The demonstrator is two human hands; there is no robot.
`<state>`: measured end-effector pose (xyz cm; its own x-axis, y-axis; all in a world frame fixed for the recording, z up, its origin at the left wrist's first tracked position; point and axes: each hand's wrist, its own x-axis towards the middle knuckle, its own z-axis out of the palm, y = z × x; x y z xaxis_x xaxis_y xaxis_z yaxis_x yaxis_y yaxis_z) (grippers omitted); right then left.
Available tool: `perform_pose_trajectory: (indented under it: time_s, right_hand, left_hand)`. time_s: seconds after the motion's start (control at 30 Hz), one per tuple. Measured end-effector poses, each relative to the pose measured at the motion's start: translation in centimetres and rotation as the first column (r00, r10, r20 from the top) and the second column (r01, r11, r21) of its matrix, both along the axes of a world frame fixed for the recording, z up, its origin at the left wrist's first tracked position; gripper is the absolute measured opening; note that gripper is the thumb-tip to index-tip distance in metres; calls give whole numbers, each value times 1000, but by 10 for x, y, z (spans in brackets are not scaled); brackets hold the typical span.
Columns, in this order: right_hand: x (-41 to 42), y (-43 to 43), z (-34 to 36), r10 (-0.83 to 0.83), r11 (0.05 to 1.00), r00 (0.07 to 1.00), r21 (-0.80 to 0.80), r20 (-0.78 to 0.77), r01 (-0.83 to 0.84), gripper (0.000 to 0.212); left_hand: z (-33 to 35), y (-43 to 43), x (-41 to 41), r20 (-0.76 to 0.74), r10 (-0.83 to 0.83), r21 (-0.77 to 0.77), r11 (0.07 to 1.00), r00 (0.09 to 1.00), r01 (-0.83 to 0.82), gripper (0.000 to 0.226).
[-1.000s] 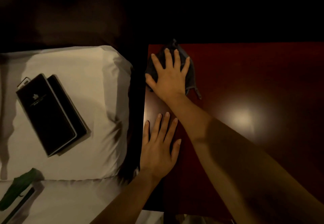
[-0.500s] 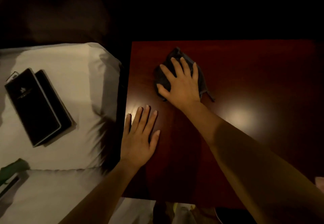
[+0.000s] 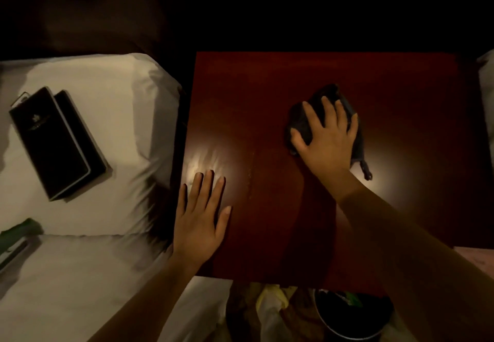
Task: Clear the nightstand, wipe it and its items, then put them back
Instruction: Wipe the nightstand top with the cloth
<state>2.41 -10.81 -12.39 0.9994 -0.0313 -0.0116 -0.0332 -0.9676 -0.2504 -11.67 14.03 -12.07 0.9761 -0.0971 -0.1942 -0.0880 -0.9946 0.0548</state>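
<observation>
Dark red nightstand (image 3: 267,100), seen from above; its glossy top carries two bright reflections. Left of the nightstand, a white pillow (image 3: 112,133) lies on the bed, bearing two overlapping black folders (image 3: 50,143); a green object (image 3: 20,232), too dim to identify, lies at the pillow's near corner. Below the nightstand's near edge stands a round dark bin (image 3: 347,315). Right hand (image 3: 328,141), fingers spread wide, presses flat on a dark wiping cloth (image 3: 302,125) on the nightstand's right half, without gripping it. Left hand (image 3: 199,224), open and flat, holds nothing and rests on the nightstand's near-left edge.
</observation>
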Motion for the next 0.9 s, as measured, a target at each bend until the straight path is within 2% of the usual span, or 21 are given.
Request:
perform_pose_trajectory:
  time_s: [0.17, 0.27, 0.57, 0.73, 0.9]
  right_hand:
    - [-27, 25, -2, -191, 981, 982, 31, 17, 190, 58]
    - [-42, 53, 0, -213, 976, 977, 39, 9, 212, 56]
    - [-39, 126, 4, 3, 998, 996, 56, -94, 3, 51]
    - [-22, 137, 7, 178, 979, 978, 121, -107, -165, 48]
    - [-20, 135, 7, 229, 970, 969, 108, -92, -219, 49]
  left_hand:
    - [-3, 3, -6, 7, -13, -3, 1000, 1000, 13, 59]
    - [-3, 3, -5, 20, -15, -27, 1000, 1000, 16, 60]
    - [-1, 3, -7, 67, 15, -85, 996, 998, -9, 67]
    - [-5, 7, -9, 64, -25, -77, 997, 998, 30, 69]
    - [-6, 8, -13, 81, -2, -91, 996, 997, 10, 68]
